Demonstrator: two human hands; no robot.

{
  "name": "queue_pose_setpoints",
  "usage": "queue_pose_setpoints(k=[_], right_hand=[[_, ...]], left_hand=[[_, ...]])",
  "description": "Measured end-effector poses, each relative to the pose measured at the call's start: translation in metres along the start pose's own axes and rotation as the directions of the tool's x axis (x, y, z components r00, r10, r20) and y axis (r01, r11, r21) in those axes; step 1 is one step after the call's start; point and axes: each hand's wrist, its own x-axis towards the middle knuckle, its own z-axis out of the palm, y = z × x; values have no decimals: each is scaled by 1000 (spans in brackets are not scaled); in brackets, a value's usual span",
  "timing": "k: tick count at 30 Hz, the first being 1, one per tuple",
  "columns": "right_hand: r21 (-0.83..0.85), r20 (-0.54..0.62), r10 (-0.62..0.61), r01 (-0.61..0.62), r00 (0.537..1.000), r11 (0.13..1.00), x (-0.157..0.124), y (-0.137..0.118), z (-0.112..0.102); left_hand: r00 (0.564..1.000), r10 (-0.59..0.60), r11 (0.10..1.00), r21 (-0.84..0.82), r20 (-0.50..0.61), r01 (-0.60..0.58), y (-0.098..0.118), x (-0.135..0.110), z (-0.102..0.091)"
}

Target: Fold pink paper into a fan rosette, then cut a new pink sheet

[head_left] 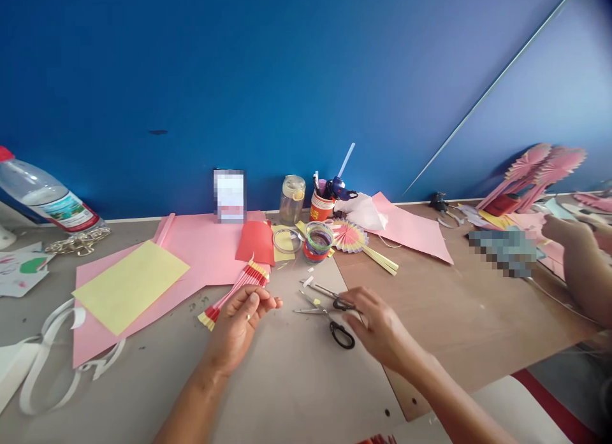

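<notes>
My left hand [241,320] is closed on a pleated red, pink and yellow paper fan [236,290], folded flat and held just above the table. My right hand [375,323] reaches over black-handled scissors [329,320] lying open on the table, its fingers curled near the handles; whether they touch is unclear. A second pair of scissors or blades [325,292] lies just behind.
Pink sheets [201,253], a yellow sheet [129,285] and a red card [257,242] lie at left. A jar [291,200], a pen cup [321,205], tape rolls [318,240] and an opened paper fan [351,236] stand behind. Another person's hand [568,237] works at right. A bottle [45,195] leans far left.
</notes>
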Motion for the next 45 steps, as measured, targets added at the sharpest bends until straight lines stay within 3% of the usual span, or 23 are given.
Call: queue_pose_setpoints(k=[3,7,14,20,23,24,25,27,29,30,32,35,39,42,45], right_hand=[[-165,131,1,20,991,986,-16,-10,8],[-334,167,54,5,985,943,-14,-12,14],[-400,300,89,40,950,915,0,-17,5],[-330,367,125,4,922,944,2,-19,0],[-13,357,207,-217,911,976,-8,-10,-4],[169,386,250,-334,888,927,-12,-6,-6],[362,436,280,-452,855,816,-16,-2,-8],[676,525,259,-582,811,452,-22,4,-9],[818,542,192,-566,818,100,-24,5,-7],[840,539,164,-542,826,-28,-24,3,-4],[829,547,101,-522,831,-202,-20,-4,5],[757,582,-23,-552,813,-348,-13,-19,21],[688,587,-122,-573,800,-445,-7,-31,34],[684,568,-150,-565,810,-462,-4,-33,36],[700,577,-155,-583,802,-413,3,-32,34]], left_hand=[[999,33,999,-22,15,-32,-2,1,-1],[999,39,999,-23,12,-38,-3,1,-3],[999,32,999,-20,-1,-32,-3,1,-4],[999,19,999,-46,-37,-21,-3,3,-9],[999,10,998,-64,-50,-13,-3,4,-9],[998,9,997,-73,-57,-13,-2,4,-10],[998,11,996,-82,-65,-16,-2,5,-10],[997,14,994,-104,-79,-22,-2,5,-10],[996,15,992,-124,-86,-26,-3,6,-9],[996,13,991,-130,-87,-24,-4,6,-9],[996,6,991,-135,-89,-18,-5,7,-9],[996,8,990,-137,-87,-20,-6,7,-9],[997,18,984,-173,-80,-32,-6,8,-10],[997,26,974,-223,-69,-41,-4,9,-12],[997,27,964,-261,-77,-46,-2,9,-12]])
